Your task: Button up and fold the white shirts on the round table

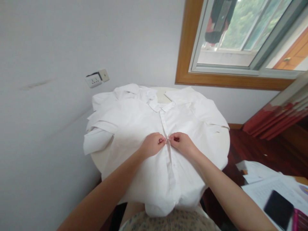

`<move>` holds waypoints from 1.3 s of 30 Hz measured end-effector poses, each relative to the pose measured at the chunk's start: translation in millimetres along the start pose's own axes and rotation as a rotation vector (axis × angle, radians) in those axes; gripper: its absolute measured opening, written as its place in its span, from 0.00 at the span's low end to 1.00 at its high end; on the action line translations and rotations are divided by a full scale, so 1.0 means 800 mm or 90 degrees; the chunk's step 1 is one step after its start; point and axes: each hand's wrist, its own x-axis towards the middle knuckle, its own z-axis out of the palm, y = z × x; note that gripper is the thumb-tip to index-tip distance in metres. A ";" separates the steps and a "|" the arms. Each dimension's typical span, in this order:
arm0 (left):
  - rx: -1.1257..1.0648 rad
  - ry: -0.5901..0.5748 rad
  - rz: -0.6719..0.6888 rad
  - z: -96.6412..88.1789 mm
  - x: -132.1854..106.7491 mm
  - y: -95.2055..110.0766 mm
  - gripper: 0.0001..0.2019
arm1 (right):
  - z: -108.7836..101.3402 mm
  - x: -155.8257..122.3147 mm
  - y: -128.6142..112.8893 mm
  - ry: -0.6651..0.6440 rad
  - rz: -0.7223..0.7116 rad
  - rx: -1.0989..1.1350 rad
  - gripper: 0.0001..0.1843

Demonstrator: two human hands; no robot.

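Note:
A white button-up shirt (134,118) lies spread front up over a round pale table (225,141), its collar toward the wall and its hem hanging over the near edge toward my lap. Both hands meet at the front placket, about mid-chest of the shirt. With thumb and fingers pinched, my left hand (152,145) grips the left placket edge. My right hand (183,144) pinches the opposite edge, its fingertips close to the left ones. Above the hands the placket edges lie together; below them a gap runs down. Any button between the fingertips is too small to make out.
A wall socket (93,80) sits behind the table at left. The wood-framed window (180,77) is at upper right, with a red and white curtain (274,115) beside it. At lower right lie papers (260,186) and a black phone (279,208).

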 end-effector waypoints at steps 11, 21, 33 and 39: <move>0.044 0.046 -0.004 0.003 -0.004 0.008 0.08 | -0.005 -0.001 -0.002 0.011 0.000 -0.036 0.08; 0.118 0.061 -0.005 0.007 -0.004 0.016 0.07 | -0.005 -0.001 -0.005 0.021 0.010 -0.039 0.09; -0.007 -0.003 -0.046 -0.004 -0.002 0.007 0.11 | -0.004 -0.002 -0.005 0.019 0.001 0.000 0.08; -0.135 -0.012 -0.084 -0.005 0.000 0.003 0.12 | 0.002 -0.002 -0.005 0.003 0.010 -0.009 0.08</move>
